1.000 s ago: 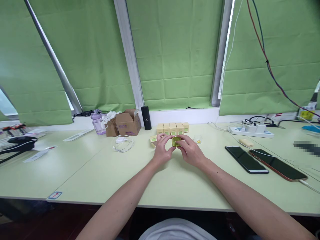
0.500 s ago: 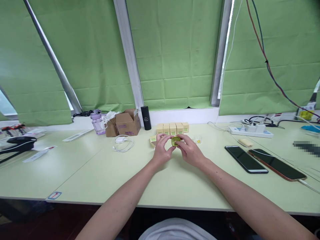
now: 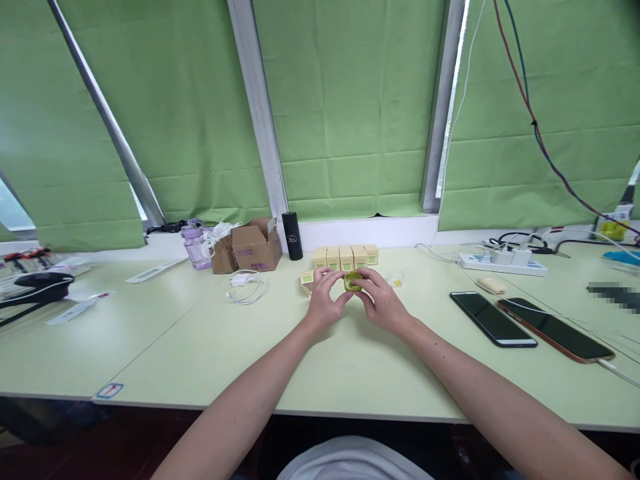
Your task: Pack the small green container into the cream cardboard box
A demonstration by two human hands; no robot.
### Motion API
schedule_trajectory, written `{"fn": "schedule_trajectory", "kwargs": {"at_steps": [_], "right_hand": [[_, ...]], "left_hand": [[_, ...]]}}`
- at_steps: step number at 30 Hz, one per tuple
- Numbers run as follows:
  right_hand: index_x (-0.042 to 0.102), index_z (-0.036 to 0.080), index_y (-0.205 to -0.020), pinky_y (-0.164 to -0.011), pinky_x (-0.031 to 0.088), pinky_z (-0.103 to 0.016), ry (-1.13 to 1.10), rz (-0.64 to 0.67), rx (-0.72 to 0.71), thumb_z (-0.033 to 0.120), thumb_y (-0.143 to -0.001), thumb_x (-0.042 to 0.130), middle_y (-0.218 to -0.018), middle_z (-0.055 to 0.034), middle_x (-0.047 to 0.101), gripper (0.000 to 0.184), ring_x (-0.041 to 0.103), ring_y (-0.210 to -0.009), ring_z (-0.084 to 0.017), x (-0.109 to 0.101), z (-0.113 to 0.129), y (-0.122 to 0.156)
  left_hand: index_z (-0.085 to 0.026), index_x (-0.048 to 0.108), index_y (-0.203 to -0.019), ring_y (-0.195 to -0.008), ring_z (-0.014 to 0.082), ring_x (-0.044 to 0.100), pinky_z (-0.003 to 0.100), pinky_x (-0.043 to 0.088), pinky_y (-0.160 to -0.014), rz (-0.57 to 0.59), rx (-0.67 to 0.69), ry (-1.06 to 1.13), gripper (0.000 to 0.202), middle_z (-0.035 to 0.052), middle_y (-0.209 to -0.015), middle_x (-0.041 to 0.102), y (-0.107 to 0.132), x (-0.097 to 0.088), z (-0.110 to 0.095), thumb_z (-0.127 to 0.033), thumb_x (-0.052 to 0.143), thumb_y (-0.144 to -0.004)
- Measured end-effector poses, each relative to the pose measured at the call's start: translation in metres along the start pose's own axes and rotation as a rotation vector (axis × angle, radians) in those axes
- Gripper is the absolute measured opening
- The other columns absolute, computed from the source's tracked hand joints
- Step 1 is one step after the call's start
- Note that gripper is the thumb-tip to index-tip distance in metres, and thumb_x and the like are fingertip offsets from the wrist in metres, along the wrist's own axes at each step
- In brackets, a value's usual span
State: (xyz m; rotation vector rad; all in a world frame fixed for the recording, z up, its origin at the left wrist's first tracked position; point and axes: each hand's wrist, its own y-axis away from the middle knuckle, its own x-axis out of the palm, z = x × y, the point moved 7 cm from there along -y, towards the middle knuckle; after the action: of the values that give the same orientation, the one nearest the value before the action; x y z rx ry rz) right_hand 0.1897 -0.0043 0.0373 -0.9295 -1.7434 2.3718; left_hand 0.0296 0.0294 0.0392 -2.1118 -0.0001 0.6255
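Between my two hands is a small square yellow-green case [image 3: 353,280], held up above the table with its hollow side facing me. My left hand [image 3: 326,298] grips its left edge between thumb and fingers. From the right, my right hand [image 3: 381,300] pinches it, the fingertips reaching over its front. Just behind stand several small cream boxes [image 3: 347,257] with green labels in a row. One more box [image 3: 307,283], seemingly opened, lies beside my left hand and is partly hidden by it. A clear plastic container [image 3: 395,279] with something small and yellow inside sits right of my right hand.
Two phones [image 3: 493,319] lie at the right, near a cream oval object [image 3: 491,286] and a power strip [image 3: 501,263] with cables. Back left are a cardboard box [image 3: 256,248], a black cylinder [image 3: 293,237], a purple bottle [image 3: 196,247] and a white charger [image 3: 243,280] with coiled cable.
The yellow-green case has tilted slightly in my hands, and my right fingers have shifted a little over its front. Everything else stays where it was.
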Motion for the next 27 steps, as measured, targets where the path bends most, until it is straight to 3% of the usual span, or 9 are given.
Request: {"fn": "schedule_trajectory", "kwargs": {"at_steps": [3,6,10,14,19,27], "right_hand": [[0.064,0.027,-0.129,-0.103,0.061,-0.054,-0.004,0.010,0.014,0.014,-0.104,0.048,-0.135,-0.0142,0.063,0.032,0.063,-0.129,-0.029,0.000,-0.001,-0.001],[0.055,0.028,-0.143,-0.109,0.057,-0.057,-0.013,-0.006,0.047,0.018,-0.104,0.051,-0.141,-0.0138,0.062,0.041,0.059,-0.136,-0.031,-0.002,-0.001,-0.001],[0.041,0.031,-0.156,-0.098,0.064,-0.052,-0.045,-0.012,0.078,0.017,-0.101,0.053,-0.151,-0.0145,0.054,0.058,0.057,-0.137,-0.031,-0.003,-0.002,-0.002],[0.041,0.031,-0.154,-0.084,0.066,-0.049,0.034,0.046,0.084,0.013,-0.097,0.053,-0.153,-0.0165,0.050,0.061,0.066,-0.121,-0.031,-0.001,-0.002,-0.001],[0.046,0.029,-0.144,-0.070,0.063,-0.043,0.166,0.060,0.025,0.008,-0.096,0.051,-0.145,-0.0170,0.056,0.053,0.071,-0.103,-0.029,-0.002,0.004,-0.003],[0.053,0.028,-0.135,-0.076,0.064,-0.043,0.153,0.035,0.056,0.008,-0.096,0.052,-0.139,-0.0151,0.060,0.044,0.067,-0.119,-0.032,-0.004,0.001,-0.003]], "left_hand": [[-0.024,0.071,-0.125,-0.128,0.0304,0.054,0.053,0.051,-0.109,-0.004,-0.023,0.009,0.039,0.0115,-0.118,0.071,0.000,0.000,0.002,-0.032,0.079,-0.088],[-0.023,0.073,-0.122,-0.127,0.0302,0.054,0.051,0.050,-0.110,-0.023,-0.066,0.040,0.036,0.0115,-0.117,0.071,-0.001,0.000,0.007,-0.038,0.077,-0.089],[-0.022,0.077,-0.112,-0.126,0.0293,0.057,0.048,0.050,-0.109,-0.043,-0.166,0.137,0.031,0.0120,-0.116,0.070,-0.002,0.001,0.020,-0.044,0.073,-0.092],[-0.021,0.079,-0.099,-0.118,0.0283,0.061,0.043,0.052,-0.101,-0.025,-0.254,0.186,0.035,0.0113,-0.112,0.070,-0.002,0.002,0.028,-0.053,0.068,-0.094],[-0.019,0.078,-0.087,-0.104,0.0270,0.064,0.038,0.053,-0.091,0.054,-0.251,0.250,0.048,0.0096,-0.095,0.073,-0.004,0.006,0.021,-0.061,0.058,-0.098],[-0.019,0.076,-0.078,-0.098,0.0264,0.065,0.040,0.052,-0.094,0.148,-0.255,0.256,0.060,0.0093,-0.087,0.074,-0.003,0.014,0.018,-0.068,0.050,-0.099]]}}
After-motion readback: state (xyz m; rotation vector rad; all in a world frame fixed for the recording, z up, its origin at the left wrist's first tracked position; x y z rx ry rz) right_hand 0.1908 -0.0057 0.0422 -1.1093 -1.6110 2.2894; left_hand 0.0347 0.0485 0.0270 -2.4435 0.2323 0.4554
